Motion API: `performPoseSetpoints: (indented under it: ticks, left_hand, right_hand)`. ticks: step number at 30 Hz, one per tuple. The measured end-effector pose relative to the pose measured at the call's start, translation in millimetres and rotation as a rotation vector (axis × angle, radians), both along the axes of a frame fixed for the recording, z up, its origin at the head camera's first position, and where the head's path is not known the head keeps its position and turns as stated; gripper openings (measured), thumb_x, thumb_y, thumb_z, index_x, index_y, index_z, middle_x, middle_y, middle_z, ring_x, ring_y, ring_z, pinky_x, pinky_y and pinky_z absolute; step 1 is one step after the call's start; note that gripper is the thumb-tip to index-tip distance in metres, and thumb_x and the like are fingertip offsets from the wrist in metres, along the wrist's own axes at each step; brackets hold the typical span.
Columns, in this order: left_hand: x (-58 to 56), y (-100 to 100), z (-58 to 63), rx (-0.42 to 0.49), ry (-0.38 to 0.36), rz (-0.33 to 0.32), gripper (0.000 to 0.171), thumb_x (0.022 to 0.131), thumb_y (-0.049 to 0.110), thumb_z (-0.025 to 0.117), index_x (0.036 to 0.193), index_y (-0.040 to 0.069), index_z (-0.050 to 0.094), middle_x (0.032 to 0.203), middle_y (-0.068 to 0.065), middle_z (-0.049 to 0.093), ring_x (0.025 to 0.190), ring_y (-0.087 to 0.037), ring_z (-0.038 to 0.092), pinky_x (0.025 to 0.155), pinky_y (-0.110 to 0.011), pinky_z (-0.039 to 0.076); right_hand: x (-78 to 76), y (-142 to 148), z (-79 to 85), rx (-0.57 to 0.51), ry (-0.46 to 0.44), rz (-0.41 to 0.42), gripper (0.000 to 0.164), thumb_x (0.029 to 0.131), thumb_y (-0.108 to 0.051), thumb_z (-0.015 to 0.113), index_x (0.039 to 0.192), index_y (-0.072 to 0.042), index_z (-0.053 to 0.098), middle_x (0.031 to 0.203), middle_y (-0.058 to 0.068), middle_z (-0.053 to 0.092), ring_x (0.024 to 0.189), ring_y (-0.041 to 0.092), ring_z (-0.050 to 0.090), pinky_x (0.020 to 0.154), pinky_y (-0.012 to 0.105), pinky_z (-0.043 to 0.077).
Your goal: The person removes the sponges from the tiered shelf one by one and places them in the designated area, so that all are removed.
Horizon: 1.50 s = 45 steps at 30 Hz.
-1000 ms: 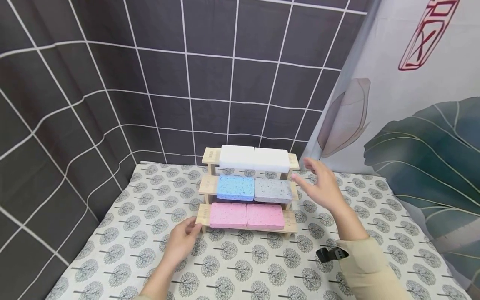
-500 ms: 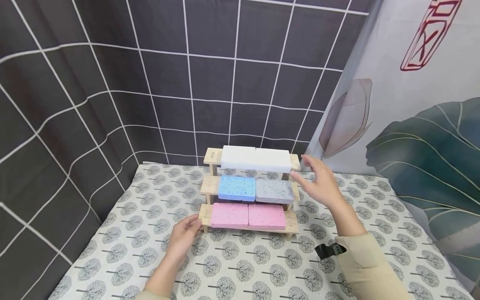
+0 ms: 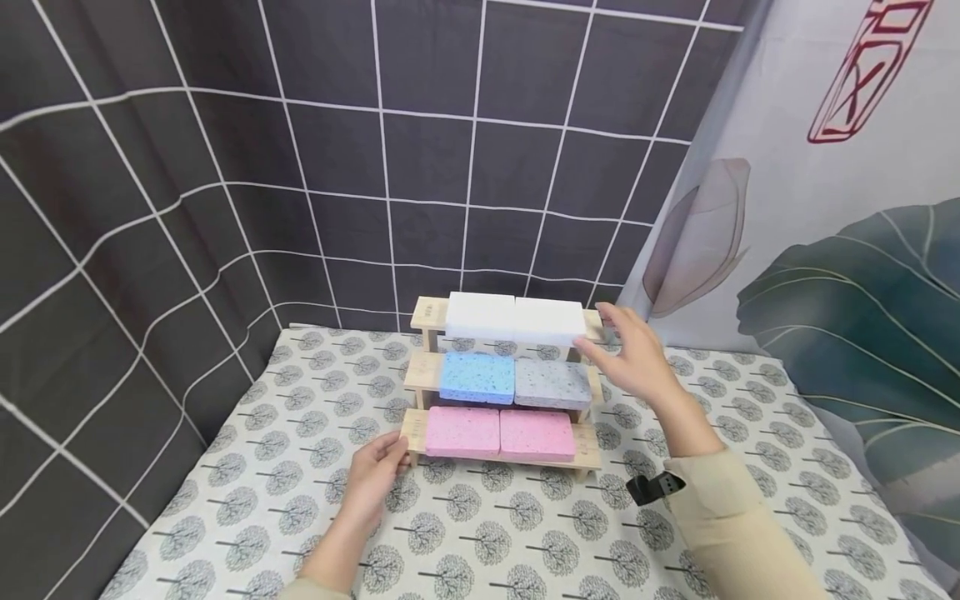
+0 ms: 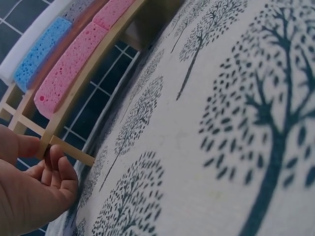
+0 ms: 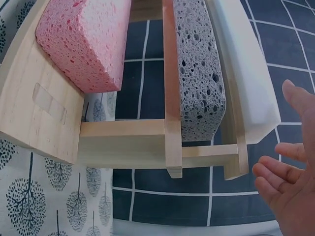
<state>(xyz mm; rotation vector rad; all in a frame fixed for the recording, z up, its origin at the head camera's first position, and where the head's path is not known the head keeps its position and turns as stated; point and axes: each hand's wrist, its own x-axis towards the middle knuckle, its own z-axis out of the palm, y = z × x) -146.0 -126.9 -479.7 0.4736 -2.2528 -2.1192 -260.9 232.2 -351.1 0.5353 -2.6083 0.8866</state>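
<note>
A three-tier wooden step rack (image 3: 589, 444) stands on the table. Two pink sponges (image 3: 462, 431) lie side by side on its lowest step. The middle step bears a blue sponge (image 3: 477, 377) and a grey sponge (image 3: 552, 383). Two white sponge blocks (image 3: 550, 319) sit end to end on the top step. My left hand (image 3: 372, 477) pinches the left end of the lowest step, thumb on top and fingers curled below, as the left wrist view shows. My right hand (image 3: 636, 354), fingers spread, is beside the right end of the top step, close to the right white block (image 5: 251, 64).
A cloth printed with trees (image 3: 487, 533) covers the table. Behind the rack hangs a dark curtain with a white grid (image 3: 427, 150), which also runs along the left. A pale curtain with leaf and flower prints (image 3: 787, 200) hangs at the right.
My right hand has moved slightly left, closer to the top step's right end. My left hand stays at the lowest step, its fingers now closer around the end. The sponges keep their places.
</note>
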Motion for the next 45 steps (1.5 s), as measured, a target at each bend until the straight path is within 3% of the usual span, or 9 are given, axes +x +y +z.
performPoseSetpoints:
  ticks: [7,13,19,24,30,39,45]
  left_hand:
    - [-1.2,0,-1.7,0.029,0.003,0.003,0.041,0.103,0.014,0.057,0.135,-0.011,0.053,0.109,-0.014,0.068,0.089,-0.017,0.062,0.075,-0.022,0.058]
    - [-2.4,2,-2.7,0.021,0.004,0.007,0.039,0.103,0.012,0.057,0.134,-0.011,0.054,0.108,-0.013,0.067,0.088,-0.016,0.062,0.075,-0.022,0.058]
    - [-2.2,2,-3.0,0.036,0.012,0.007,0.038,0.103,0.011,0.057,0.134,-0.011,0.054,0.107,-0.013,0.067,0.087,-0.016,0.062,0.074,-0.022,0.058]
    - [-2.7,2,-3.2,0.034,0.015,0.004,0.037,0.103,0.011,0.057,0.133,-0.011,0.055,0.106,-0.013,0.067,0.088,-0.016,0.062,0.075,-0.022,0.058]
    - [-3.9,1,-3.9,0.04,0.012,0.0,0.037,0.102,0.009,0.057,0.133,-0.011,0.054,0.107,-0.013,0.068,0.088,-0.017,0.063,0.075,-0.022,0.058]
    - [-3.1,1,-3.2,0.035,0.013,-0.009,0.037,0.102,0.009,0.057,0.133,-0.011,0.055,0.108,-0.013,0.067,0.089,-0.017,0.062,0.075,-0.022,0.058]
    - [-3.6,0,-3.8,0.04,0.013,-0.005,0.037,0.103,0.01,0.057,0.133,-0.011,0.055,0.107,-0.013,0.067,0.088,-0.016,0.062,0.074,-0.021,0.057]
  right_hand:
    - [-11.3,-5,1.8,0.059,0.002,0.016,0.071,0.094,-0.04,0.07,0.147,0.0,0.044,0.139,0.024,0.051,0.118,0.043,0.051,0.098,0.065,0.042]
    - [-18.9,-10,5.2,0.092,-0.047,0.016,0.083,0.092,-0.048,0.071,0.152,0.001,0.039,0.146,0.025,0.045,0.132,0.046,0.043,0.108,0.069,0.036]
    - [-23.5,-17,9.1,0.168,-0.072,0.026,0.093,0.089,-0.051,0.073,0.153,0.004,0.034,0.15,0.029,0.039,0.136,0.048,0.038,0.109,0.071,0.033]
    - [-28.4,-20,9.9,0.216,-0.053,0.036,0.092,0.088,-0.049,0.075,0.151,0.007,0.036,0.145,0.031,0.043,0.131,0.049,0.044,0.106,0.067,0.04]
    - [-33.0,-22,9.1,0.21,-0.036,0.072,0.09,0.085,-0.043,0.081,0.146,0.011,0.042,0.136,0.031,0.052,0.119,0.046,0.055,0.094,0.058,0.051]
    - [-30.2,-16,10.4,0.207,-0.052,0.058,0.095,0.084,-0.047,0.081,0.146,0.013,0.04,0.142,0.032,0.048,0.13,0.049,0.046,0.108,0.065,0.039]
    - [-25.4,-7,11.7,0.17,-0.023,0.043,0.093,0.082,-0.047,0.082,0.144,0.012,0.044,0.14,0.03,0.05,0.125,0.05,0.049,0.1,0.065,0.046]
